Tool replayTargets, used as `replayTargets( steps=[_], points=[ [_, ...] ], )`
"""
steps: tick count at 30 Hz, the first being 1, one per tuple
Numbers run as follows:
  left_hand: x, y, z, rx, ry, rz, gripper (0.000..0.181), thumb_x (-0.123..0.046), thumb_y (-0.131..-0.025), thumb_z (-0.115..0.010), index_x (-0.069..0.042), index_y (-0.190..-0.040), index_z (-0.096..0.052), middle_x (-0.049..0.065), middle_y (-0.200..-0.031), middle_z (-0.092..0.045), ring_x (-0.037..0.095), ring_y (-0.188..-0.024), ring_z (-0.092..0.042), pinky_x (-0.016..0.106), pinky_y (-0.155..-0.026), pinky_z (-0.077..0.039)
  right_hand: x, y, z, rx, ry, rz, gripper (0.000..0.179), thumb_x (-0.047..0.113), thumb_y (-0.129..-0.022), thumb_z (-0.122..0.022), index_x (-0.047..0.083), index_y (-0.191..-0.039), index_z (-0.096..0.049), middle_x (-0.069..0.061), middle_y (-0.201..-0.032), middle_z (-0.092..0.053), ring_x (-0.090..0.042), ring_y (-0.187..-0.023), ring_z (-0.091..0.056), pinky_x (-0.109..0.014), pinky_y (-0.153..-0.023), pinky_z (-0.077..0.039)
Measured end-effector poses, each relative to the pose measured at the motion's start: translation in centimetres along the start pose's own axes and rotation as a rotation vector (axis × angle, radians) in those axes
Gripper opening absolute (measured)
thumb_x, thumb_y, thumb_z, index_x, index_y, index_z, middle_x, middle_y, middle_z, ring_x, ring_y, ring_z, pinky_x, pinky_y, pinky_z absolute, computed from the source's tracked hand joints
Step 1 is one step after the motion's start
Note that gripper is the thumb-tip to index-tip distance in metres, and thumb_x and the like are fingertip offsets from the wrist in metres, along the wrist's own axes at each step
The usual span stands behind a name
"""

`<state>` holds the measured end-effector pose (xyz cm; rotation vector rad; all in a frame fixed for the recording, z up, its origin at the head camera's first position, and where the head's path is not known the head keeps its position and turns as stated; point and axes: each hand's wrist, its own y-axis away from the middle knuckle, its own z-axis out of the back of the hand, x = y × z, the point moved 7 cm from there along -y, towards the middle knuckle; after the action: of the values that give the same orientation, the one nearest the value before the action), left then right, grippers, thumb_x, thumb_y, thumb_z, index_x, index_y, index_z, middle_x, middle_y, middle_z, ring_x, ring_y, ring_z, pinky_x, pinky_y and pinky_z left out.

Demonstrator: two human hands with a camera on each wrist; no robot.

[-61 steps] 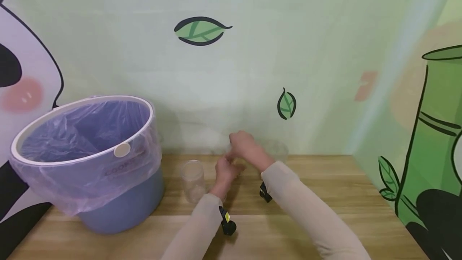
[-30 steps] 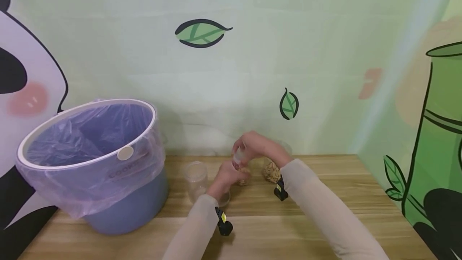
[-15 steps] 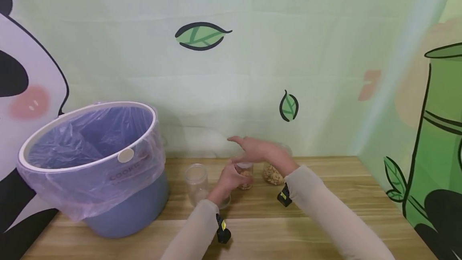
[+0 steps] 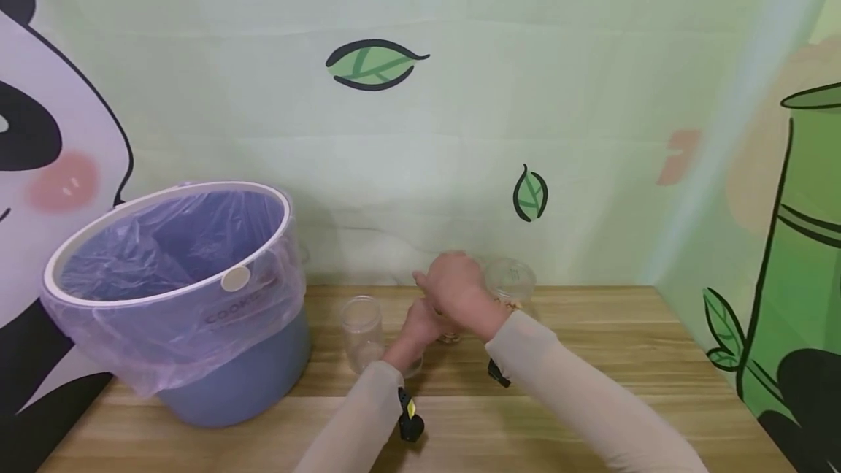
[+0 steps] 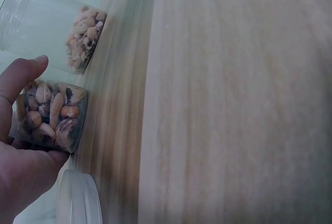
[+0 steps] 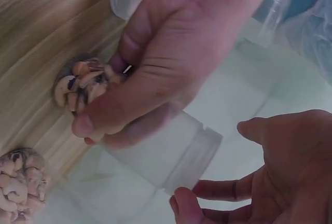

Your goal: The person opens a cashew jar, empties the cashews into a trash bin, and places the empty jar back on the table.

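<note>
In the right wrist view, a clear jar of mixed nuts (image 6: 85,84) stands with a translucent lid (image 6: 194,156) at its top end. My left hand (image 4: 423,323) wraps round the jar's lower part, thumb on one side and fingers on the other. Over the jar's top is my right hand (image 6: 290,167). Its fingertips are at the lid's edge, while its thumb stands apart from the lid. The head view mostly hides this jar behind both hands. Just to the right stands a wider clear jar (image 4: 511,279) with nuts at its bottom.
An open clear jar (image 4: 361,331) stands left of the hands, and a loose clear lid (image 5: 80,198) lies beside the left hand on the wooden table (image 4: 591,356). A large blue bin (image 4: 243,367) with a plastic liner stands further left. A printed backdrop (image 4: 420,166) rises behind.
My right hand dips toward the jar top, lifts with fingers spread half a second ago, and is now back down over it. The left hand keeps its grip on the jar.
</note>
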<state>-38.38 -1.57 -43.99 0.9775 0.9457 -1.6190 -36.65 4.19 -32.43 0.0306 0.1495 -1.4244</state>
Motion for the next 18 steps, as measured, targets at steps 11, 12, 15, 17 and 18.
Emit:
replayTargets(
  steps=[11,12,15,17,18],
  points=[
    [0.5,0.3,-0.3,0.05,0.171,0.055,0.044,-0.008,-0.077,-0.088,-0.003,-0.116,-0.068,0.009,-0.099,-0.073,0.015,-0.075,-0.065,0.03,-0.071,-0.056,-0.4,-0.4,-0.4,-0.069,-0.086,0.214,0.039,0.037,-0.093,-0.074,0.003,-0.112,-0.067,-0.016,-0.1,-0.065,-0.028,-0.093,-0.065,-0.04,-0.077,-0.058],
    [0.4,0.2,-0.3,0.056,0.172,0.053,0.045,-0.009,-0.076,-0.089,-0.003,-0.116,-0.069,0.01,-0.1,-0.073,0.016,-0.076,-0.066,0.031,-0.07,-0.056,-0.6,-0.5,-0.4,-0.058,-0.116,0.255,0.041,0.038,-0.09,-0.077,0.005,-0.112,-0.066,-0.015,-0.1,-0.064,-0.029,-0.093,-0.064,-0.04,-0.078,-0.057],
    [0.4,0.1,-0.3,0.056,0.126,0.065,0.038,-0.016,-0.076,-0.091,-0.002,-0.106,-0.073,0.009,-0.111,-0.074,0.016,-0.091,-0.067,0.03,-0.075,-0.054,-1.4,-0.9,-0.3,-0.011,-0.214,0.371,0.038,0.034,-0.085,-0.083,0.009,-0.107,-0.066,-0.01,-0.099,-0.063,-0.026,-0.089,-0.061,-0.039,-0.078,-0.055],
    [0.5,0.0,-0.4,0.048,0.083,0.07,0.038,-0.02,-0.075,-0.092,-0.003,-0.102,-0.073,0.006,-0.116,-0.073,0.016,-0.101,-0.064,0.029,-0.079,-0.051,-2.0,-1.1,-0.2,0.02,-0.281,0.427,0.036,0.031,-0.081,-0.087,0.012,-0.104,-0.067,-0.008,-0.099,-0.063,-0.024,-0.088,-0.06,-0.038,-0.078,-0.054],
    [0.5,-0.1,-0.3,0.04,0.058,0.072,0.038,-0.022,-0.074,-0.093,-0.003,-0.1,-0.072,0.006,-0.114,-0.073,0.015,-0.103,-0.062,0.029,-0.08,-0.05,-2.3,-1.2,-0.2,0.036,-0.313,0.453,0.036,0.03,-0.08,-0.088,0.013,-0.104,-0.068,-0.007,-0.101,-0.063,-0.023,-0.09,-0.06,-0.038,-0.079,-0.053]
  ],
)
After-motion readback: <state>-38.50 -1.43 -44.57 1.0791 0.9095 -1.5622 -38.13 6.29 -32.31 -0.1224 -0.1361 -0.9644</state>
